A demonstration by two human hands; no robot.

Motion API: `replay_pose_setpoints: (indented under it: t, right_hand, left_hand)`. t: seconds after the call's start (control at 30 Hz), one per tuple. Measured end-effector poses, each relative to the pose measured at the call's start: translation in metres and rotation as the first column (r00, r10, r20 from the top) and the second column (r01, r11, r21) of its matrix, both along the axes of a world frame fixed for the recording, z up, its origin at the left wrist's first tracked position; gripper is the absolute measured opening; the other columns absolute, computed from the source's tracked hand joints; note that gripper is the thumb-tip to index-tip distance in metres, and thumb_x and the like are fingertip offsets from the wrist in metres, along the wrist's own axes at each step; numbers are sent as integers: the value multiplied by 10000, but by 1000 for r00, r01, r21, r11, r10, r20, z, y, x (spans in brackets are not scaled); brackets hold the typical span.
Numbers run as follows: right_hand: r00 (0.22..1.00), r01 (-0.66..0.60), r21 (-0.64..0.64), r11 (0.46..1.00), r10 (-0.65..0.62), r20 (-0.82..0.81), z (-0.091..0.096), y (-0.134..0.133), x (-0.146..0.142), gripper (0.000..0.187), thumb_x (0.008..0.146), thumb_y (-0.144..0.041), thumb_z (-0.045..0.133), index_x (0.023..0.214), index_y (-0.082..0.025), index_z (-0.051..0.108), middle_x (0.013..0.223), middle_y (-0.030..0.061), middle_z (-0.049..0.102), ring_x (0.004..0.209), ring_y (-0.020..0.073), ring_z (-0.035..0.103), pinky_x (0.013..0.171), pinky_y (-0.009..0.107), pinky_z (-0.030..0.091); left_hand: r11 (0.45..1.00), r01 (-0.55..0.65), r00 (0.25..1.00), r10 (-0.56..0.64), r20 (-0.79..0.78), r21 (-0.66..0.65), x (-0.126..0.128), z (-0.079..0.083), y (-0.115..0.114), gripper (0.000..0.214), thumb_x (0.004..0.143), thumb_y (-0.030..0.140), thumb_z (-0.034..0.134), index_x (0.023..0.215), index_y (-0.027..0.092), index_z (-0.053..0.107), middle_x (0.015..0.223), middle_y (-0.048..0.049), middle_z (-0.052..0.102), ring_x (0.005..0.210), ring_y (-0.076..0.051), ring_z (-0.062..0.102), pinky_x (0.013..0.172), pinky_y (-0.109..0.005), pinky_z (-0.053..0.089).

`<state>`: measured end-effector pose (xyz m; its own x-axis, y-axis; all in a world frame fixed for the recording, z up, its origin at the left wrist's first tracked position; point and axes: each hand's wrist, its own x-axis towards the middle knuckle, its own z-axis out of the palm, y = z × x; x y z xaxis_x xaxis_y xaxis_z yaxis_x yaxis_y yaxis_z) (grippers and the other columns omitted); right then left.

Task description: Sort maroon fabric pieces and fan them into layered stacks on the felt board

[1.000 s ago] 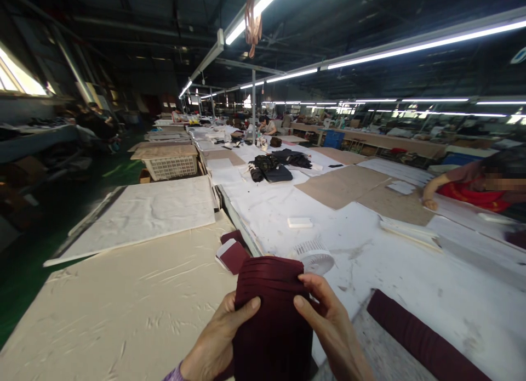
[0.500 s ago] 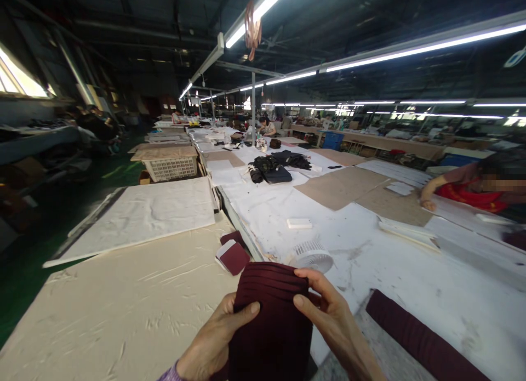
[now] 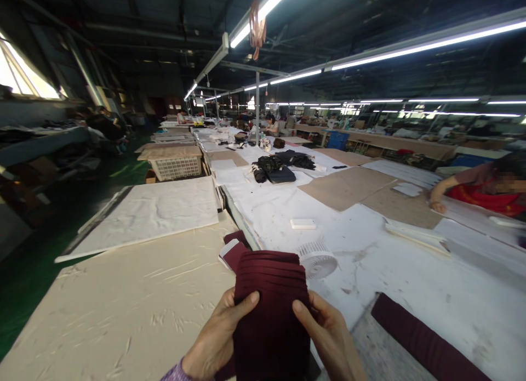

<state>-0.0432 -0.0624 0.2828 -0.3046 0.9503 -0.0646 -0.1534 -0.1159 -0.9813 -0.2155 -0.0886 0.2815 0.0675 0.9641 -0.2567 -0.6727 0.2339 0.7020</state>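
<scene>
Between my hands is a stack of maroon fabric pieces (image 3: 271,315), its top edges fanned in overlapping layers. My left hand (image 3: 217,331) grips the stack's left side, thumb lying on the front. On the opposite side my right hand (image 3: 329,331) holds it the same way, its fingers hidden behind the cloth. Just beyond, partly covered by the stack, lie small maroon pieces with a white edge (image 3: 233,250). A long maroon fabric bundle (image 3: 423,334) rests on the table to the right.
A white fan (image 3: 318,260) and a white box (image 3: 303,223) stand on the white table (image 3: 361,249). Cream sheeting (image 3: 135,293) covers the left surface. Dark garments (image 3: 279,167) and a crate (image 3: 176,167) are farther off. A co-worker's arm (image 3: 441,197) reaches in at right.
The stack's top edge has risen slightly and its layers look more fanned. My right fingers have moved from the top corner down behind the right side. The view has shifted slightly.
</scene>
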Motion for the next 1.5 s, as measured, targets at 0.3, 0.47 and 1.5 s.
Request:
replay_pose_setpoints:
  t: [0.3, 0.47, 1.5]
  right_hand:
    - [988, 115, 63, 991, -120, 99, -7, 3, -1, 327, 744, -475, 647, 678, -162, 578, 692, 20, 587, 711, 182, 538, 622, 254, 429]
    - [994, 47, 77, 996, -54, 97, -12, 5, 0, 306, 771, -473, 629, 745, -171, 587, 739, 43, 616, 698, 184, 563, 622, 274, 470]
    - [999, 46, -15, 999, -46, 13, 6, 8, -8, 452, 725, -442, 699, 1083, -170, 659, 1059, 85, 679, 984, 273, 609, 903, 380, 476]
  left_hand:
    - [1000, 4, 1000, -3, 29, -6, 2, -2, -1, 253, 661, 232, 769, 875, 112, 710, 809, -108, 727, 776, -230, 681, 753, -312, 523]
    - [1000, -10, 1000, 11, 25, -16, 1, -6, 0, 227, 682, 228, 754, 877, 121, 711, 825, -104, 729, 791, -221, 680, 755, -298, 519]
    - [1000, -3, 999, 2, 47, 22, -1, -14, 2, 264, 662, 206, 765, 893, 110, 682, 884, -128, 722, 807, -249, 678, 790, -349, 510]
